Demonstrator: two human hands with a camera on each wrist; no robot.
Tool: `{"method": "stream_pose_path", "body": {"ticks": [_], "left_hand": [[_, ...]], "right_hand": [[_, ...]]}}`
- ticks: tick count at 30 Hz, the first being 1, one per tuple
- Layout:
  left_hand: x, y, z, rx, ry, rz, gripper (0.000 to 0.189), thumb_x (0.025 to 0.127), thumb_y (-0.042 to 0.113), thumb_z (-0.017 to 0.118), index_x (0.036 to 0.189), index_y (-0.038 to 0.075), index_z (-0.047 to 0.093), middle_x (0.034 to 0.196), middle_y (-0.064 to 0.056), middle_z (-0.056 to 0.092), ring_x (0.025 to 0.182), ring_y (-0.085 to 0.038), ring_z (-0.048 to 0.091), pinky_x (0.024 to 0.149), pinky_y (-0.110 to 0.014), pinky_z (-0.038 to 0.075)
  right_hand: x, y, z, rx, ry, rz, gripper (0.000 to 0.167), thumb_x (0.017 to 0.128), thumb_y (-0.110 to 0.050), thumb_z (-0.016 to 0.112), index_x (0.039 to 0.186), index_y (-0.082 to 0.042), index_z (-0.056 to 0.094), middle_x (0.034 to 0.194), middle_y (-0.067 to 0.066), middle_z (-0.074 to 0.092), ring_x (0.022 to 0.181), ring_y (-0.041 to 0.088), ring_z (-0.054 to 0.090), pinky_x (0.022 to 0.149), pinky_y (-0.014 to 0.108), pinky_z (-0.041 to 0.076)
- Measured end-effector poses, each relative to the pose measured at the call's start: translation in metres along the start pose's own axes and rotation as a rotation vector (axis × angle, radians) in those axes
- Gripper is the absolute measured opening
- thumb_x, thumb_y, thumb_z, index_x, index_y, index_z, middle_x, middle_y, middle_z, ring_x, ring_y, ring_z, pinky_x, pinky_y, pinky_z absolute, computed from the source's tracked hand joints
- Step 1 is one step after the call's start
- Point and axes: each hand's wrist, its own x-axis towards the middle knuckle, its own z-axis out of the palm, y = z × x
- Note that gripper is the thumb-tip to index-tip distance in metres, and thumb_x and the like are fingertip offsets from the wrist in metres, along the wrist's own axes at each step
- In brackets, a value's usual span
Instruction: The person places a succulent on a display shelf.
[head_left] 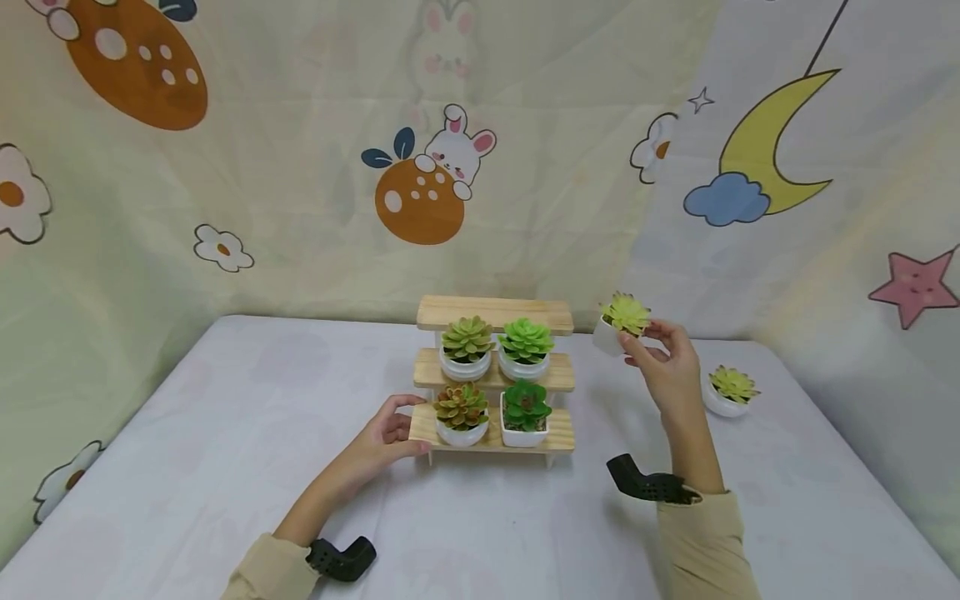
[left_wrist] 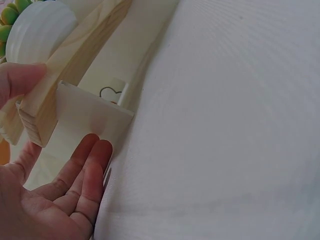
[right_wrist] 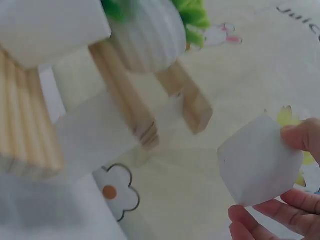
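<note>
A three-tier wooden plant stand on white side supports stands near the back of the table. My left hand grips the left end of its lowest board, thumb on top and other fingers below, near the white support. On the middle tier sit an olive-green succulent and a bright green one. The lowest tier bears a reddish-green succulent and a dark green one. Right of the top tier, my right hand holds a yellow-green potted succulent aloft by its white angular pot.
Another yellow-green succulent in a white pot stands on the table's right side. White cloth covers the table. A printed fabric backdrop rises behind the table and along both sides.
</note>
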Motion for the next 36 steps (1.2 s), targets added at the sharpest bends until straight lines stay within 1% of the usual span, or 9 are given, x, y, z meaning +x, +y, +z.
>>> {"method": "stream_pose_path", "body": {"ticks": [2, 8, 11, 15, 19, 22, 26, 30, 36], "left_hand": [[-0.001, 0.000, -0.001, 0.002, 0.005, -0.001, 0.063, 0.083, 0.019, 0.069, 0.134, 0.017, 0.032, 0.118, -0.017, 0.054, 0.098, -0.018, 0.057, 0.083, -0.030, 0.045], [-0.003, 0.000, 0.000, 0.004, -0.003, 0.012, 0.064, 0.083, 0.020, 0.068, 0.135, 0.014, 0.031, 0.117, -0.017, 0.053, 0.098, -0.017, 0.056, 0.083, -0.030, 0.045], [-0.001, -0.002, 0.000, 0.000, -0.009, 0.010, 0.064, 0.084, 0.019, 0.068, 0.135, 0.014, 0.031, 0.117, -0.017, 0.053, 0.098, -0.017, 0.056, 0.083, -0.030, 0.045], [0.000, -0.004, 0.000, -0.006, 0.002, 0.004, 0.063, 0.083, 0.018, 0.068, 0.134, 0.016, 0.032, 0.117, -0.016, 0.054, 0.098, -0.017, 0.057, 0.082, -0.029, 0.045], [0.000, -0.004, 0.000, -0.002, -0.007, 0.008, 0.064, 0.083, 0.018, 0.068, 0.135, 0.015, 0.031, 0.118, -0.017, 0.053, 0.098, -0.017, 0.056, 0.083, -0.029, 0.045], [0.000, -0.002, 0.001, -0.001, -0.009, 0.013, 0.064, 0.083, 0.019, 0.069, 0.135, 0.014, 0.031, 0.118, -0.017, 0.052, 0.099, -0.018, 0.056, 0.083, -0.029, 0.044], [0.000, -0.001, 0.002, 0.001, 0.000, 0.015, 0.064, 0.083, 0.018, 0.069, 0.135, 0.014, 0.032, 0.116, -0.017, 0.053, 0.097, -0.018, 0.056, 0.083, -0.029, 0.044], [-0.002, 0.000, 0.002, 0.000, 0.010, 0.017, 0.064, 0.083, 0.018, 0.068, 0.135, 0.014, 0.032, 0.116, -0.017, 0.053, 0.097, -0.017, 0.056, 0.082, -0.029, 0.044], [-0.004, 0.001, 0.001, -0.004, 0.014, 0.020, 0.063, 0.083, 0.018, 0.068, 0.134, 0.013, 0.032, 0.116, -0.018, 0.053, 0.096, -0.017, 0.056, 0.082, -0.029, 0.045]], "right_hand": [[-0.004, -0.007, 0.003, 0.011, 0.007, -0.011, 0.050, 0.085, -0.025, 0.067, 0.125, -0.009, 0.043, 0.107, -0.009, 0.048, 0.077, -0.004, 0.059, 0.073, 0.013, 0.049], [-0.020, -0.029, 0.017, -0.062, 0.011, -0.054, 0.056, 0.086, -0.031, 0.066, 0.130, -0.007, 0.041, 0.115, -0.003, 0.050, 0.084, -0.003, 0.057, 0.074, 0.013, 0.047], [-0.029, -0.040, 0.024, -0.080, -0.024, -0.073, 0.057, 0.086, -0.032, 0.065, 0.131, -0.008, 0.040, 0.120, 0.001, 0.050, 0.088, -0.003, 0.056, 0.073, 0.013, 0.045], [-0.035, -0.055, 0.036, -0.076, -0.110, -0.126, 0.058, 0.086, -0.032, 0.065, 0.133, -0.010, 0.039, 0.124, 0.004, 0.049, 0.094, 0.001, 0.055, 0.074, 0.014, 0.044], [-0.032, -0.066, 0.047, -0.075, -0.187, -0.160, 0.061, 0.086, -0.035, 0.066, 0.136, -0.013, 0.038, 0.124, 0.004, 0.048, 0.099, 0.009, 0.057, 0.077, 0.018, 0.045], [-0.027, -0.073, 0.055, -0.105, -0.230, -0.179, 0.064, 0.084, -0.040, 0.066, 0.137, -0.016, 0.039, 0.123, 0.004, 0.048, 0.102, 0.015, 0.058, 0.079, 0.025, 0.046], [-0.021, -0.081, 0.064, -0.140, -0.276, -0.203, 0.065, 0.083, -0.043, 0.067, 0.136, -0.016, 0.040, 0.124, 0.006, 0.049, 0.105, 0.022, 0.058, 0.081, 0.036, 0.047], [-0.013, -0.087, 0.075, -0.163, -0.344, -0.212, 0.063, 0.084, -0.039, 0.067, 0.136, -0.015, 0.039, 0.124, 0.008, 0.048, 0.108, 0.026, 0.058, 0.084, 0.041, 0.048], [-0.003, -0.094, 0.092, -0.189, -0.445, -0.209, 0.062, 0.086, -0.033, 0.065, 0.137, -0.011, 0.037, 0.125, 0.010, 0.048, 0.110, 0.028, 0.058, 0.087, 0.042, 0.048]]}}
